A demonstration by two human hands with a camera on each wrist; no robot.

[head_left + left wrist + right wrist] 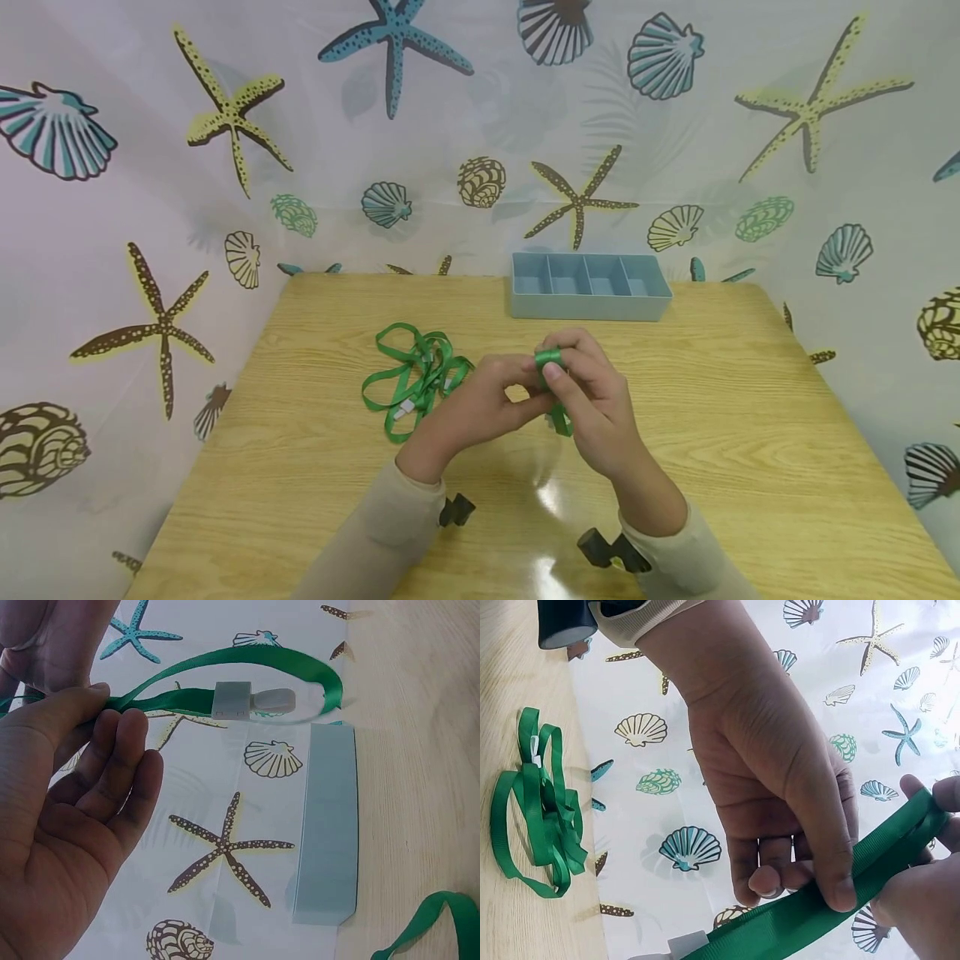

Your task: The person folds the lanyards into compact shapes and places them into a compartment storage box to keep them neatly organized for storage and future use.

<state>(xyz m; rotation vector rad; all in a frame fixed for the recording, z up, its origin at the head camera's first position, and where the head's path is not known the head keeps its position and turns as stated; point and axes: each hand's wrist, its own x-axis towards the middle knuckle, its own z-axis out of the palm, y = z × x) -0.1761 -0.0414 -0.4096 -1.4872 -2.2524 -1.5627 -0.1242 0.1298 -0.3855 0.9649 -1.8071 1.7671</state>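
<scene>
Both hands hold a green lanyard [550,357] over the middle of the table, folded into a narrow loop between them. My left hand [487,400] pinches the strap between thumb and fingertips, as the left wrist view also shows. My right hand [600,408] grips the ribbon with its thumb laid over the flat face [780,930]. From the left hand's pinch a loop extends, carrying a pale plastic clip [231,701] with a clear tip. Left of the hands, more green lanyards [405,383] with whitish clips lie tangled on the wood-grain table [300,467].
At the back of the table stands a light blue box [588,307] with several compartments side by side. A white cloth [450,233] printed with shells and starfish hangs behind and along both sides. Dark camera mounts [596,547] sit at both wrists.
</scene>
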